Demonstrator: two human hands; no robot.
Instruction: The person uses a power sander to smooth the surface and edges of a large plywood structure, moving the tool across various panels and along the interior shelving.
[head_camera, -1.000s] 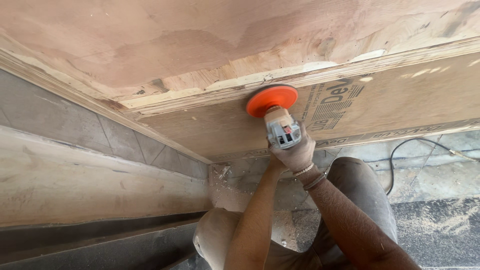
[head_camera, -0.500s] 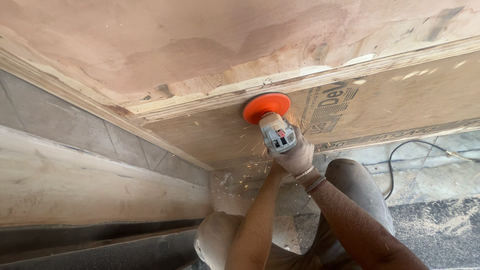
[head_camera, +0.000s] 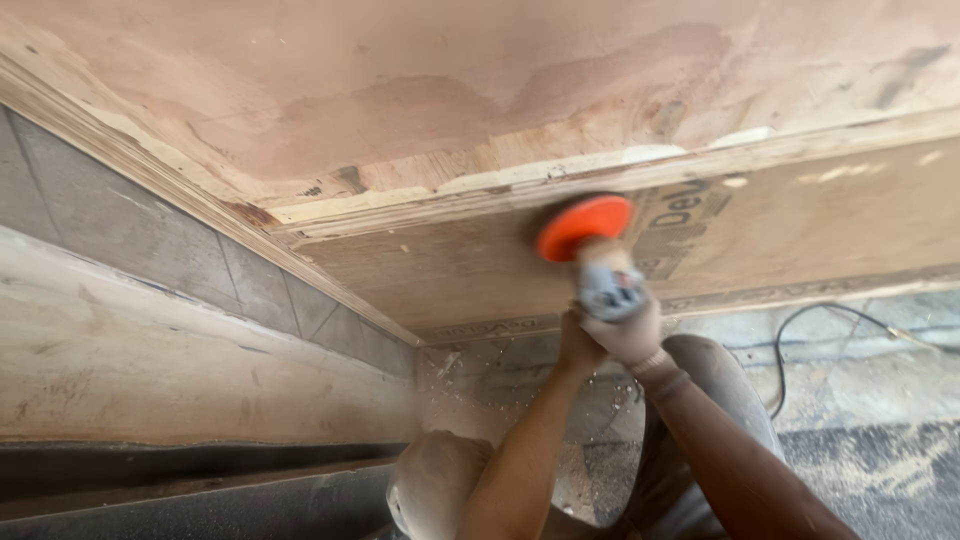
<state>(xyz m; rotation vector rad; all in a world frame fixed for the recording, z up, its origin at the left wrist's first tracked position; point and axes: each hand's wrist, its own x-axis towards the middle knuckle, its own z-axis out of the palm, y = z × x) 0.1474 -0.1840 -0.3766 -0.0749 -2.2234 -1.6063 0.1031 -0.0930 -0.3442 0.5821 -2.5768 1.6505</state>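
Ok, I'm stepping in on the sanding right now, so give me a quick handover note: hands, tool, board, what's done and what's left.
Left hand and right hand: both wrapped around the body of the sander, close together.
Sander: its orange disc is against the side face of the plywood board, just under the top edge strip. The picture is blurred there, so the exact contact cannot be told.
Cable: lies on the floor to the right.
Done: sawdust on the floor shows some sanding has happened.
Left: I cannot tell from this view how much of the face is finished.
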